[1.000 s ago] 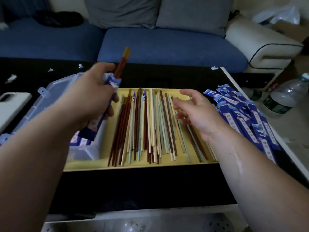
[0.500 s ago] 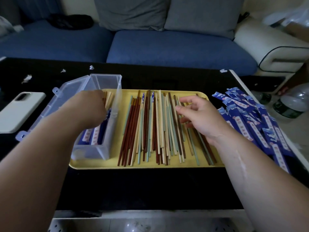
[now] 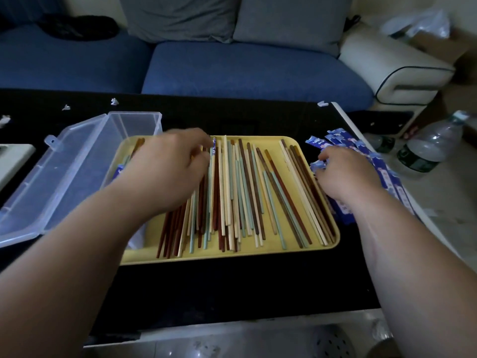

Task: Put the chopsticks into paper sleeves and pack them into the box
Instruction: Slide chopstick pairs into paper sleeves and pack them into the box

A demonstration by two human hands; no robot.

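A yellow tray (image 3: 333, 244) on the black table holds several loose chopsticks (image 3: 240, 192) in brown, cream and pale green. My left hand (image 3: 167, 164) lies over the left part of the pile, fingertips curled onto a chopstick near the top. My right hand (image 3: 346, 171) is at the tray's right edge, fingers curled on a blue paper sleeve (image 3: 317, 165) from the pile of sleeves (image 3: 387, 171). A clear plastic box (image 3: 134, 125) with its lid (image 3: 51, 182) open stands at the tray's left; sleeved chopsticks (image 3: 120, 170) show inside, mostly hidden by my left arm.
A white phone (image 3: 13, 164) lies at the left table edge. Paper scraps (image 3: 113, 101) dot the far side. Water bottles (image 3: 428, 148) stand on the floor to the right. A blue sofa (image 3: 232, 65) runs behind the table.
My left hand put the sleeved chopsticks in the box, then moved right onto the loose chopsticks. My right hand left the pile and went right to the blue sleeves.
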